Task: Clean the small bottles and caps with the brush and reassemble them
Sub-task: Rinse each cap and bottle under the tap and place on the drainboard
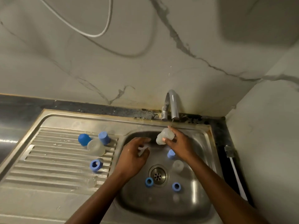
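Note:
My right hand (179, 146) grips a translucent small bottle (163, 135), tilted under the tap's spout (175, 118), where a thin stream of water falls. My left hand (132, 157) hovers over the sink basin's left side, fingers curled round a small whitish thing (143, 149); I cannot tell what it is. In the basin lie a blue cap (171, 154), a clear bottle (178, 166) and two blue rings (149, 181) (176, 186). On the drainboard stand two blue caps (84, 139) (104, 137), a clear bottle (96, 147) and a blue ring (95, 165).
The steel sink (205, 159) has a drain (158, 175) at its middle and a ribbed drainboard (53, 159) to the left, with a small clear piece (91, 181) on it. A white cable with a plug (229, 151) lies along the right edge. Marble walls close the back and right.

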Tool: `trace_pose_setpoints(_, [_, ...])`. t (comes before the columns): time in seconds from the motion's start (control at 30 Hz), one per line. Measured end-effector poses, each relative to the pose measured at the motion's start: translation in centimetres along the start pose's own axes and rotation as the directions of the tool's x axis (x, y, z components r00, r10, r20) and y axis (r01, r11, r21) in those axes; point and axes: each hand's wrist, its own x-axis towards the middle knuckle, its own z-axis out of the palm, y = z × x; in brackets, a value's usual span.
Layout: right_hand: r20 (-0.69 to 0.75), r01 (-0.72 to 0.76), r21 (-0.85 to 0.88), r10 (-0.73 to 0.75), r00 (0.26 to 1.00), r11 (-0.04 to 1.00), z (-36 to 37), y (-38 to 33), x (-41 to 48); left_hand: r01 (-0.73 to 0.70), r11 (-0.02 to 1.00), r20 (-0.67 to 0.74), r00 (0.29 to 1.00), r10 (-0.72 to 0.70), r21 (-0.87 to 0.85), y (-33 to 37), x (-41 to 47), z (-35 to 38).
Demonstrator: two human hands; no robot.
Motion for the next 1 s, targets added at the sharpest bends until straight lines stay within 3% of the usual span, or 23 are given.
trace_pose_setpoints(0.13, [-0.011,0.052,0.004,-0.052,0.999,0.999,-2.8,-2.3,0.0,-0.162,0.987,0.121,0.980,0.161,0.005,3.0,3.4,2.1])
trace_pose_setpoints(0.23, [0.051,0.097,0.024,-0.098,0.994,0.995,-4.1,-4.2,-0.3,-0.134,0.990,0.183,0.975,0.123,0.052,4.1,5.3,3.7])
trace_pose_setpoints(0.33, [0.046,0.181,-0.042,-0.179,0.983,0.982,-5.3,-5.8,-0.7,-0.097,0.995,0.154,0.983,0.100,-0.026,3.9,6.3,4.6])
trace_pose_setpoints(0.57, [-0.256,0.146,-0.170,-0.187,0.948,0.975,-5.2,-7.1,-0.8,-0.022,0.964,0.134,0.989,0.059,-0.264,4.0,6.5,5.4])
trace_pose_setpoints(0.63, [-0.249,0.127,-0.007,-0.125,0.960,0.992,-4.3,-7.3,-0.4,-0.016,0.958,0.113,0.992,0.051,-0.288,4.2,6.3,5.5])
trace_pose_setpoints(0.73, [-0.096,0.135,0.319,-0.109,0.989,0.938,-2.9,-7.4,-0.1,0.006,0.937,0.037,0.999,0.007,-0.349,4.1,6.3,5.7])
trace_pose_setpoints(1.0, [0.081,-0.100,0.424,0.072,0.994,0.900,-2.8,-7.3,0.6,0.032,0.933,0.074,0.997,-0.006,-0.359,3.6,6.3,5.8])
